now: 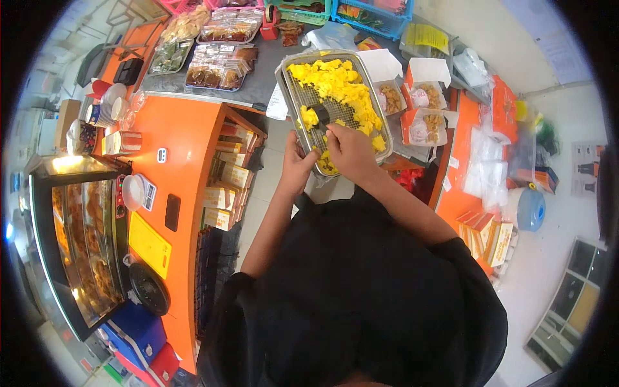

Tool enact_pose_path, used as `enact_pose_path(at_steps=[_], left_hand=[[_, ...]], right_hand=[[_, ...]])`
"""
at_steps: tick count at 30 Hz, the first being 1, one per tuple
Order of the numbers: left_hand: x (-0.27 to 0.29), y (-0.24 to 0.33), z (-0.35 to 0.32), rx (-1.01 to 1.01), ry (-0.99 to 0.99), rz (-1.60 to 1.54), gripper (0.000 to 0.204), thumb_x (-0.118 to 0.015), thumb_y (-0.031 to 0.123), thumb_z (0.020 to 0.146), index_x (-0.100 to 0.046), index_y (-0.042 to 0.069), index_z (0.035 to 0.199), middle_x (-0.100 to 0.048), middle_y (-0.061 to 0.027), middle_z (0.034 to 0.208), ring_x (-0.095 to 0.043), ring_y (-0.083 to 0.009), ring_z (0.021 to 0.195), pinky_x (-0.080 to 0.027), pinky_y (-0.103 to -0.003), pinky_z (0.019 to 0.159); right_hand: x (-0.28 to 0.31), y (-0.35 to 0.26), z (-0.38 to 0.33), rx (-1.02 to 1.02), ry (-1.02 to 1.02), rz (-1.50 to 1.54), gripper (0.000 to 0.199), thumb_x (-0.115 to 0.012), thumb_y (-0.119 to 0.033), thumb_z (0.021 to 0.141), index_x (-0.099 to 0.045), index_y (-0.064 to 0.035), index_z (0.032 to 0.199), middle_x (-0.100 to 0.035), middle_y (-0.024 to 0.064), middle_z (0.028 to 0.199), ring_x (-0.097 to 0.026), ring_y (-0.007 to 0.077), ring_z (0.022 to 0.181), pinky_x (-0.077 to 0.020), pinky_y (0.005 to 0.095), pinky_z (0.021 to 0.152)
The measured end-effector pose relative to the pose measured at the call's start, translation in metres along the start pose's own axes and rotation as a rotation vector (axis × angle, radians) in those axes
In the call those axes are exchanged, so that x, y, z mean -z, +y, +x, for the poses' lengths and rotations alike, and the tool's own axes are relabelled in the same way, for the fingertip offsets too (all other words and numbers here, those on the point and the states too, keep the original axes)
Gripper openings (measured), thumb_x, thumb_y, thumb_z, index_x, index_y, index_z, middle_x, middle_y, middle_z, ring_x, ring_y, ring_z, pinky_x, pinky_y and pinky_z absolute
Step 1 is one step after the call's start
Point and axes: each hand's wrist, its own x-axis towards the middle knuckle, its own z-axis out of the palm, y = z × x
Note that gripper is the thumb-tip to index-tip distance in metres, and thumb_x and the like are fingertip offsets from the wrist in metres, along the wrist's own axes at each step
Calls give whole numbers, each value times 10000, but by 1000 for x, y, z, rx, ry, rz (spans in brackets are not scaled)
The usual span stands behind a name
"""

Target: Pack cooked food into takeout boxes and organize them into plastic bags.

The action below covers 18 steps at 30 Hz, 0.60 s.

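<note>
- Head view: a metal-looking tray (314,97) of yellow, crumbled food (332,77) is held out before a person in black, its far end above a dark counter (261,61), left of white food boxes (428,128).
- The left hand (296,166) clasps the tray's near left edge, thumb over the rim; the right hand (350,151) pinches a black utensil (319,116) above the mesh-patterned bottom.
- The tray looks stiff and fairly light (a judgement by eye), best held by the rim on both long sides; the food seems soft, moist and easily broken, better lifted than squeezed.
- Hidden are the left fingertips beneath the rim and the handle inside the right fist; the utensil's dark head is hard to read, and whether the counter bears any weight cannot be told.
</note>
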Motion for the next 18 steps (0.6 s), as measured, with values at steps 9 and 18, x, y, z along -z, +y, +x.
enact_pose_path(at_steps=[9,18], left_hand=[[-126,-45,35,-63,96,77,437,-577,-58,873,-420,31,1271,-607,-93,1155,-604,-159,1080,-488,-322,944],[-206,-77,54,21,173,32,425,-576,-49,893,-416,26,1279,-619,-133,1183,-616,-180,1084,-503,-333,941]], right_hand=[[99,149,15,-148,-189,397,297,-613,-223,978,-684,39,1096,-703,176,849,-684,264,762,-512,354,700],[164,241,26,-664,-402,1052,183,-578,-156,1021,-604,-11,1129,-375,-88,695,-319,20,561,-279,203,506]])
